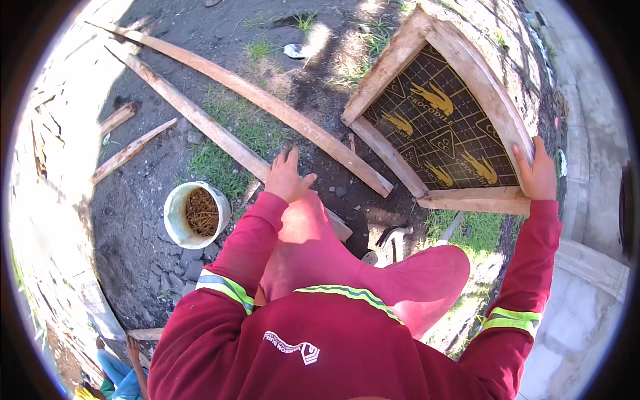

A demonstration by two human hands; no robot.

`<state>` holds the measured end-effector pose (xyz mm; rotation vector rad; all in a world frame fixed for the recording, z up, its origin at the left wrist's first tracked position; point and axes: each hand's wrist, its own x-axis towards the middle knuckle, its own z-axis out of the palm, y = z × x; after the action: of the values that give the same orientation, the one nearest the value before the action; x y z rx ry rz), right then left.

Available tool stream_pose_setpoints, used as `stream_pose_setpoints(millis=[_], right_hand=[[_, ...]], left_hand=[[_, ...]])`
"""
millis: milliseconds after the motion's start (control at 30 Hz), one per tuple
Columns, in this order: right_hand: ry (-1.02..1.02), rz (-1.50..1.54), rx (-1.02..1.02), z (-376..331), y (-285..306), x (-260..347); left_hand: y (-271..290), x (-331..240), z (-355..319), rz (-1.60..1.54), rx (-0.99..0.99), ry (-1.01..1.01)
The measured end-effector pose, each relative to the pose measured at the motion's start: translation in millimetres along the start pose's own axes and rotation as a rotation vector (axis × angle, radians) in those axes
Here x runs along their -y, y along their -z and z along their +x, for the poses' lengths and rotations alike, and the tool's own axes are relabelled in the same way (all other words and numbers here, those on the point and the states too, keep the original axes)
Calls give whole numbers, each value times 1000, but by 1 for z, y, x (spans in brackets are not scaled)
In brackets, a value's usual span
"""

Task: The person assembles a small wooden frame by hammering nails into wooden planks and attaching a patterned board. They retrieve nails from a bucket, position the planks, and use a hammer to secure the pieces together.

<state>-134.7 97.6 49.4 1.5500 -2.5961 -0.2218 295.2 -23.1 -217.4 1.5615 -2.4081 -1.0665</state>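
My right hand (534, 175) grips the right corner of a wooden-framed panel (465, 57), fingers over the outer edge and thumb on the inner side. The panel has pale timber strips around a dark plywood face (437, 127) printed with yellow figures, and it leans tilted above the ground. My left hand (288, 177) lies over my left knee with its fingers apart, holding nothing. Under it passes a long timber (200, 119), partly hidden by my leg. A second long timber (267, 103) runs beside it, its near end by the panel.
A white bucket (171, 212) of brown nails stands at left. What looks like a hammer (398, 238) lies near my right knee. Short wood pieces (133, 152) lie far left. At right is a concrete strip (579, 153). Another person (123, 377) shows at lower left.
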Motion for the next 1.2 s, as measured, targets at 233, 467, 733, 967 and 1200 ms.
stream_pose_setpoints(millis=[233,467,733,967,1200], right_hand=[[-4,168,-117,15,-15,-10],[-27,247,-43,8,-5,-1],[-20,282,47,4,4,1],[41,210,-24,2,2,3],[58,186,37,0,8,6]], left_hand=[[76,-116,23,-23,-387,-520],[142,-269,143,270,-601,-715],[122,-270,185,307,-305,-511],[114,-281,167,149,-258,-383],[113,-283,152,88,-291,-371]])
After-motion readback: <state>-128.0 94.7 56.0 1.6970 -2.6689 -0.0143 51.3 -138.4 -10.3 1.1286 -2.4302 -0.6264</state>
